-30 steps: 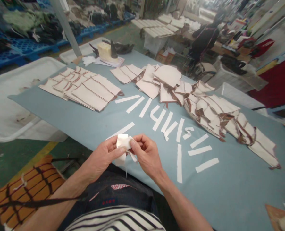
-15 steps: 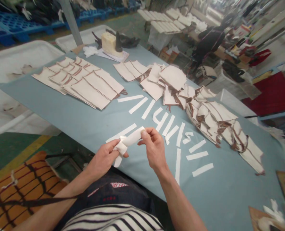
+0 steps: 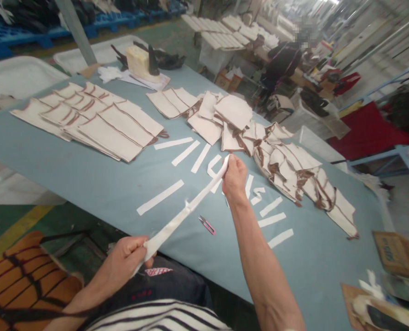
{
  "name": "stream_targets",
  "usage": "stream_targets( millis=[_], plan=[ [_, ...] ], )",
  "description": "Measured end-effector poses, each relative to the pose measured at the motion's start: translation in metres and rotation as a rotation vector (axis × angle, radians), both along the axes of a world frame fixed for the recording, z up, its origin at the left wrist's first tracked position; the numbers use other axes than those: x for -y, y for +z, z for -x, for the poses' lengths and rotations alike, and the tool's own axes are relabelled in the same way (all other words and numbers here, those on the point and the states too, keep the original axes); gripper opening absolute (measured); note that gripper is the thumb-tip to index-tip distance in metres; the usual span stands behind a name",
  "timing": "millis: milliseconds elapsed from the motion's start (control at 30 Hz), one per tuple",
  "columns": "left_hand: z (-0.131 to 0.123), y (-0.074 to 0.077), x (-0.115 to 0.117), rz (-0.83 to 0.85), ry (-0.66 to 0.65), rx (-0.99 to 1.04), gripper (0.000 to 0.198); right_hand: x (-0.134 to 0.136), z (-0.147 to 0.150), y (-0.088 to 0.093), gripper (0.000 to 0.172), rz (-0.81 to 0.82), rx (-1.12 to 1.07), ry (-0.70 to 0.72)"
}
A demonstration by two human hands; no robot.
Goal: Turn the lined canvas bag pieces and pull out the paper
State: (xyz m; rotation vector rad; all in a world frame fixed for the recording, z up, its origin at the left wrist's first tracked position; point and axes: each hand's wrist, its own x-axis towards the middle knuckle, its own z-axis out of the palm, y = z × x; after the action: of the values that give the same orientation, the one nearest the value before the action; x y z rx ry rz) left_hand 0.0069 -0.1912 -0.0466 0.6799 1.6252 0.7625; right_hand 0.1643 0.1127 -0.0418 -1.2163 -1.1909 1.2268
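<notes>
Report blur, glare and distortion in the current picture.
Head view: bright glare near the top right; head view: the co-worker is soft, head pixelated; head view: the blue table slants; head view: the held white strip is clearer.

Room between taut white strip (image 3: pixel 190 205) and right forearm (image 3: pixel 264 262); pink snips (image 3: pixel 210 227) obstruct that gap.

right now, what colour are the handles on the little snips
Pink: the handles show in the head view.

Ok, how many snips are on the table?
1: the pink snips lie between the held strip and the right forearm. More could be hidden under the fabric.
</notes>
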Motion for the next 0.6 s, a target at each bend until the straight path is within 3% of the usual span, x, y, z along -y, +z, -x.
stream_targets(
  millis=[200,400,600],
  plan=[
    [0.015,-0.009,0.015,0.084,0.087,-0.030,0.031,-0.029,0.007,-0.030,0.033,-0.075,0.150,-0.115],
    [0.012,-0.012,0.042,0.151,0.232,-0.043,0.029,-0.056,0.009,-0.050,0.032,-0.122,0.262,-0.169],
    [0.018,-0.020,0.048,0.161,0.624,-0.011,0.018,-0.024,0.007,-0.079,0.034,-0.157,0.333,-0.082]
  ],
)
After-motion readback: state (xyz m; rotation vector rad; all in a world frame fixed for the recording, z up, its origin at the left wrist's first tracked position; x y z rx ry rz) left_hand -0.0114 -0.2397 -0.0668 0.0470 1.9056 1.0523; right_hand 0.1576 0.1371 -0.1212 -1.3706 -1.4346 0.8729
